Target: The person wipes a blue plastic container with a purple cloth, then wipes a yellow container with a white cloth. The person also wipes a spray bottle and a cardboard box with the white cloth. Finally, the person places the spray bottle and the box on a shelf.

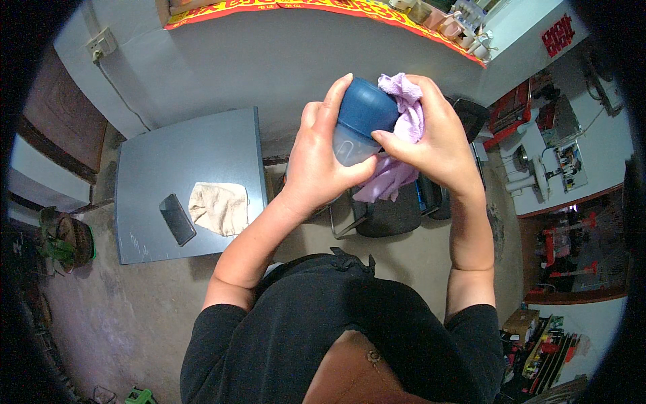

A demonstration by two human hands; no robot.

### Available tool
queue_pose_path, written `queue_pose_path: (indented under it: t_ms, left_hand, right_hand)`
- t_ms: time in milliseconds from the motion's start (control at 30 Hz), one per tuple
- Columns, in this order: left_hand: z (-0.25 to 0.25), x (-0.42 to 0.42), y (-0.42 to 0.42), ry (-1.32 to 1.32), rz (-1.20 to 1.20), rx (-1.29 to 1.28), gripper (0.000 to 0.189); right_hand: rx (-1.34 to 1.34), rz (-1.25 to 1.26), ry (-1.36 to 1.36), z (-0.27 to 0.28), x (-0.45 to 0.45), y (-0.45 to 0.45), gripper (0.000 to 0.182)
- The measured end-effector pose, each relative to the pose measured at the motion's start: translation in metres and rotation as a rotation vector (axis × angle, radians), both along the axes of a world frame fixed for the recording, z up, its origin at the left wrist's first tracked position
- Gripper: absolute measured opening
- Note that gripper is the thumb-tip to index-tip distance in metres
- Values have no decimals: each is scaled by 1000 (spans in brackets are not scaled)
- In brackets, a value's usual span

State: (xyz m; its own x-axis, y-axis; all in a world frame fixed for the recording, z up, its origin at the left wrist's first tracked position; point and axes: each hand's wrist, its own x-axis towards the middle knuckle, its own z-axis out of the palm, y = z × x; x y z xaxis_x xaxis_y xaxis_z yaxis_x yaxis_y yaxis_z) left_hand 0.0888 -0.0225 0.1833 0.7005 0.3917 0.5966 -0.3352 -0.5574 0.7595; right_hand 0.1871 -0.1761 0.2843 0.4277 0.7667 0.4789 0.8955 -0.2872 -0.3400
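Observation:
My left hand is wrapped around a rounded container with a dark blue upper part and a translucent lower part, raised in front of me. Against the container's right side, my right hand presses a crumpled lilac cloth, its thumb resting on the blue part. Part of the cloth hangs below the hands. Down to the left, a folded cream cloth lies on a grey table, beside a dark smartphone.
A black chair stands below my hands. Cups and bottles line a ledge at the top. A potted plant is on the floor at far left, a green stool at bottom left, and shelves of goods at right.

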Motion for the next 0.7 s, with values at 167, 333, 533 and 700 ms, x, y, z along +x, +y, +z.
queue_pose_path:
  t_ms: [167, 333, 533, 700]
  left_hand:
    - [2, 0, -1, 16, 32, 26, 107]
    - [-2, 3, 3, 16, -14, -4, 106]
    - [0, 6, 5, 27, 37, 34, 106]
    - [-2, 6, 5, 18, 4, 13, 106]
  right_hand:
    - [-35, -23, -5, 0, 2, 2, 68]
    - [-61, -3, 4, -3, 7, -2, 70]
    - [18, 20, 62, -2, 7, 9, 67]
    - [-16, 27, 37, -4, 10, 6, 66]
